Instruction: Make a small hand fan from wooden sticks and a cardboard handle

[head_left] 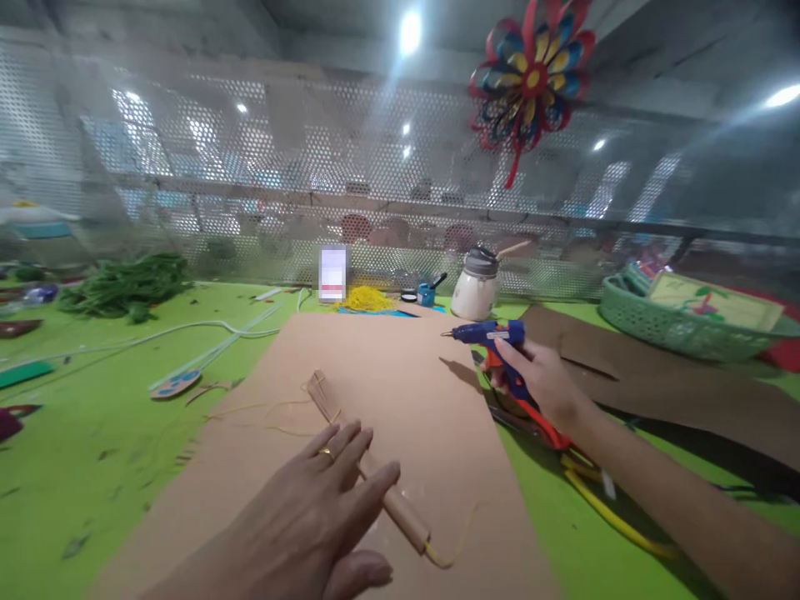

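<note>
My right hand [550, 387] grips a blue and orange hot glue gun [484, 333] by its handle, nozzle toward the left, above the right edge of a flat brown cardboard sheet [381, 350]. A thin brown cardboard roll [407, 521] lies slantwise on that sheet. Yellow string [451, 565] comes out of the roll's near end, and more trails left from its far end. With fingers stretched out, my left hand [306, 504] rests over the roll's middle and covers part of it. The contact under the fingers is hidden.
On the green table [112, 467], scissors [518, 425] and a yellow cord [616, 517] lie right of the sheet. Behind stand a white jug [472, 292], a small blue pot [426, 294] and a phone-like screen [332, 273]. A green basket [675, 325] is far right.
</note>
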`<control>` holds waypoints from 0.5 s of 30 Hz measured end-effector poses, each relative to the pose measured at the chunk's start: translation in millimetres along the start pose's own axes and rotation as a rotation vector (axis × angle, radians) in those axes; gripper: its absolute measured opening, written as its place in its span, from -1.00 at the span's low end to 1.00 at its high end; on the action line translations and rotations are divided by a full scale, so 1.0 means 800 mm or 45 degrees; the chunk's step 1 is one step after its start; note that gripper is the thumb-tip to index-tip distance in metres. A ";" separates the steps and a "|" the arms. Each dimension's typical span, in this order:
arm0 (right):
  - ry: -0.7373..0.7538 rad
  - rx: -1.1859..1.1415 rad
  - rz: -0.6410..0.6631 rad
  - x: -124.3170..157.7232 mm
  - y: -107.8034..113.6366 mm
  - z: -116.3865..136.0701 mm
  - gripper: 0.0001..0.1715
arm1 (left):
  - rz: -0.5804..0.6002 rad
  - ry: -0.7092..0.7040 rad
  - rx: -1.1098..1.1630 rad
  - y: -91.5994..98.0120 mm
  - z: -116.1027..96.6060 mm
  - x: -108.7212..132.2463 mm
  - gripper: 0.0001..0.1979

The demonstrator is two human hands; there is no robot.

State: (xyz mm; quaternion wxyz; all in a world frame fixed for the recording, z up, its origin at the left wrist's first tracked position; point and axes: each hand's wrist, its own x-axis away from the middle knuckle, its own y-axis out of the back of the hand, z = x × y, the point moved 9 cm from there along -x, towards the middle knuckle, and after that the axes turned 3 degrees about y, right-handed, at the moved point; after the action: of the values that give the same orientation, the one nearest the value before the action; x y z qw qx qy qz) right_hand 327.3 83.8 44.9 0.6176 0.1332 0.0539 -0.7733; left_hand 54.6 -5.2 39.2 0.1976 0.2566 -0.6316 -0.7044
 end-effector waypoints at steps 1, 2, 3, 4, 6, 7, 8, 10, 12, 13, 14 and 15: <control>0.034 0.005 -0.013 -0.003 -0.001 0.002 -0.39 | -0.004 -0.002 0.002 0.000 0.000 0.000 -0.38; 0.062 0.011 -0.020 -0.006 -0.002 0.004 -0.39 | -0.009 -0.005 0.001 0.000 -0.001 0.000 -0.37; 0.086 0.021 -0.022 -0.007 -0.005 0.005 -0.39 | -0.019 -0.010 0.003 0.001 -0.002 0.000 -0.36; 0.111 0.038 -0.024 -0.009 -0.007 0.007 -0.38 | -0.035 -0.017 0.006 0.003 -0.003 -0.001 -0.35; 0.170 0.100 -0.041 -0.011 -0.009 0.011 -0.38 | -0.084 -0.046 0.010 0.007 -0.005 -0.002 -0.33; 0.206 0.148 -0.060 -0.014 -0.009 0.013 -0.38 | -0.105 -0.060 0.002 0.008 -0.005 -0.003 -0.32; 0.246 0.210 -0.082 -0.017 -0.009 0.016 -0.39 | -0.125 -0.073 -0.014 0.008 -0.005 -0.003 -0.32; 0.334 0.376 -0.122 -0.027 -0.010 0.021 -0.40 | -0.148 -0.080 -0.050 0.005 -0.002 -0.004 -0.30; 0.437 0.583 -0.120 -0.041 -0.018 0.025 -0.46 | -0.178 -0.070 -0.053 0.002 0.002 -0.004 -0.30; 0.495 0.693 -0.095 -0.047 -0.027 0.027 -0.53 | -0.193 -0.072 -0.039 0.000 0.003 -0.004 -0.30; 0.555 0.800 -0.054 -0.054 -0.039 0.028 -0.59 | -0.206 -0.078 -0.023 -0.001 0.004 -0.002 -0.30; 0.615 0.902 -0.002 -0.060 -0.053 0.028 -0.62 | -0.210 -0.080 -0.013 -0.002 0.004 -0.001 -0.30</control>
State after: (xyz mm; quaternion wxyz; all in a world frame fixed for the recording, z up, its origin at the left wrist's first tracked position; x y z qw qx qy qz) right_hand 292.9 133.5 76.4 0.5025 0.5145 -0.0718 -0.6911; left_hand 53.4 -2.0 38.1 0.1202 0.2846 -0.6105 -0.7293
